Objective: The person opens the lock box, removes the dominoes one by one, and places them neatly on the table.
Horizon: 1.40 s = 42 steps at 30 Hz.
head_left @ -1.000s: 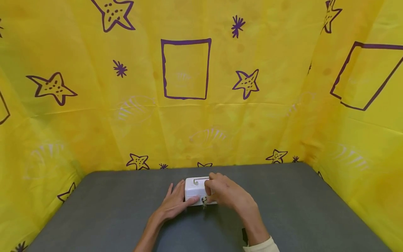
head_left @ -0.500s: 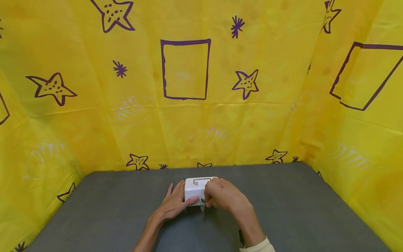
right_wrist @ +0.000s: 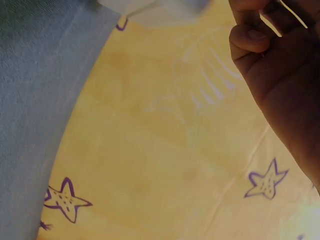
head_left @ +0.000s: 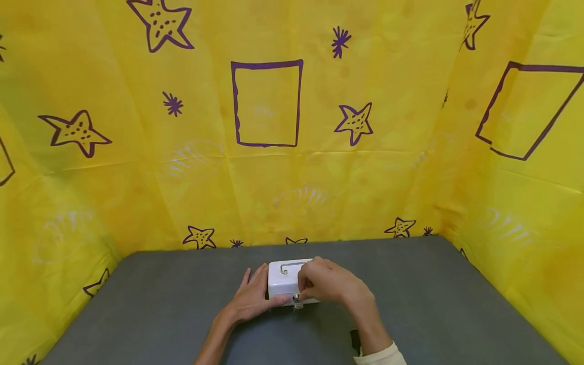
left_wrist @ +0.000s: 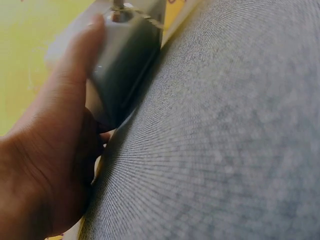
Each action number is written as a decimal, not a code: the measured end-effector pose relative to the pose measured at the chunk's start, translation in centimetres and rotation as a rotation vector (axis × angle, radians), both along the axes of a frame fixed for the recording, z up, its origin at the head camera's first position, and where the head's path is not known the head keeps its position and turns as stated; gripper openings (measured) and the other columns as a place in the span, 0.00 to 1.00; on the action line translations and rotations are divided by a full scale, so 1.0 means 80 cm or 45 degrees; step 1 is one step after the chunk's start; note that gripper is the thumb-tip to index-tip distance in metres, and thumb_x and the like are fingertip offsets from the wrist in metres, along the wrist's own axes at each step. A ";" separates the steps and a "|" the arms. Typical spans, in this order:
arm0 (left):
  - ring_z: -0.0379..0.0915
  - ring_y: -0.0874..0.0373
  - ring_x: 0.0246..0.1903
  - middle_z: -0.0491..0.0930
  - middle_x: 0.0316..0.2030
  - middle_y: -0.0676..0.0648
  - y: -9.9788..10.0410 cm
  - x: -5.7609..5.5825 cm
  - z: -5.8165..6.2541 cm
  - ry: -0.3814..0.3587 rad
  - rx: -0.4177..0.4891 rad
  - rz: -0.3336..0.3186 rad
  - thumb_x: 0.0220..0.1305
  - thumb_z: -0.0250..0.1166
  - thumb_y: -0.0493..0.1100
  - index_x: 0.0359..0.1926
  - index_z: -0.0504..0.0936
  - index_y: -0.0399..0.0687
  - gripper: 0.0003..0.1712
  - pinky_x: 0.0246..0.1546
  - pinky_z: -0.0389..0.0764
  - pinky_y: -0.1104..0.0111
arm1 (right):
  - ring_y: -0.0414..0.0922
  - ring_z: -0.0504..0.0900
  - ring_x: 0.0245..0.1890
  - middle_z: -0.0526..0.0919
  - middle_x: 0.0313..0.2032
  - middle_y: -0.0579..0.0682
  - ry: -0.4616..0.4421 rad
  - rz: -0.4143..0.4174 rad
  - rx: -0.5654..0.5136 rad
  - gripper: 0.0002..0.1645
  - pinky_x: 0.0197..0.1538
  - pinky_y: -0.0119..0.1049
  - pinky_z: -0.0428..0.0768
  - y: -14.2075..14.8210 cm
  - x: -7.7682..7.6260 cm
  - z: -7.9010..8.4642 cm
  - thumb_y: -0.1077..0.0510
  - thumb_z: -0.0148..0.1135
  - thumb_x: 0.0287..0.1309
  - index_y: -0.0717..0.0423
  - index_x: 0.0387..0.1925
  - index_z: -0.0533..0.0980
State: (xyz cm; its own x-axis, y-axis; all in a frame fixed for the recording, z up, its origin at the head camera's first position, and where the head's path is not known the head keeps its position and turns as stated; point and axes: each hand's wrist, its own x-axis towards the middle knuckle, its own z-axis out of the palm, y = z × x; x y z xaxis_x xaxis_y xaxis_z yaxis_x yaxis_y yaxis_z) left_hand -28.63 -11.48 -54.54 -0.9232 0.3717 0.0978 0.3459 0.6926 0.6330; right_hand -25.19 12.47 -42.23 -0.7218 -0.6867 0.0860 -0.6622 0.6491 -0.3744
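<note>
White cash box: a small metal-looking box [head_left: 278, 284] stands upright on the desk [head_left: 182, 294], toward its far edge and near the middle, lid down, its front turned to the person.
Carry handle: the thin metal handle [head_left: 294, 264] lies on the lid, its right end hidden behind the right hand.
Lock: the round lock [left_wrist: 124, 15] sits in the front face of the box, just beside the left thumb tip.
Key: a key [head_left: 297, 299] is at the lock, with a small metallic piece hanging below it, blurred.
Left hand: the left hand [head_left: 251, 300] braces the box at its left front corner, straight fingers along the left side, thumb laid across the front.
Right hand: the right hand [head_left: 335, 284] comes in over the right part of the box, fingers curled, thumb and forefinger pinching the key; in the right wrist view the fingertips run out of frame.
Right wrist: a pale cuff [head_left: 383, 355] and a dark band [head_left: 355, 340] show there.
Backdrop: yellow cloth [head_left: 205, 126] surrounds the far edge and both sides, printed with purple starfish, rectangles and faint pale fish shapes.
</note>
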 end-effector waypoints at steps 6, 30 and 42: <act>0.47 0.35 0.82 0.59 0.79 0.31 -0.003 -0.005 -0.004 0.053 -0.054 -0.024 0.56 0.68 0.76 0.80 0.55 0.35 0.68 0.81 0.36 0.36 | 0.32 0.71 0.26 0.81 0.28 0.44 0.008 -0.034 -0.084 0.04 0.31 0.26 0.74 0.023 -0.013 0.009 0.60 0.73 0.63 0.56 0.36 0.85; 0.44 0.34 0.82 0.55 0.81 0.32 -0.008 -0.008 -0.006 -0.016 -0.046 -0.163 0.46 0.76 0.74 0.81 0.51 0.36 0.75 0.79 0.34 0.34 | 0.48 0.78 0.53 0.79 0.57 0.50 -0.234 -0.105 0.179 0.40 0.57 0.40 0.79 0.029 -0.041 0.001 0.55 0.88 0.41 0.51 0.58 0.79; 0.41 0.34 0.83 0.53 0.81 0.33 -0.015 -0.017 -0.011 -0.092 -0.029 -0.180 0.44 0.77 0.75 0.81 0.51 0.39 0.77 0.79 0.30 0.36 | 0.49 0.75 0.53 0.77 0.54 0.48 -0.076 -0.165 0.277 0.41 0.57 0.46 0.82 0.008 -0.037 -0.008 0.53 0.92 0.33 0.49 0.50 0.76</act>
State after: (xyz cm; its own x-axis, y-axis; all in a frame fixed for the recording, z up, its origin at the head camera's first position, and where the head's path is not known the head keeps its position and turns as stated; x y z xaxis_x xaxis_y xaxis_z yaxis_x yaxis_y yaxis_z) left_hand -29.95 -12.66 -55.39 -0.8658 0.4999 0.0232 0.3953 0.6547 0.6443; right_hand -28.11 13.09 -42.86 -0.8043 -0.5859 -0.0990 -0.5493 0.7967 -0.2522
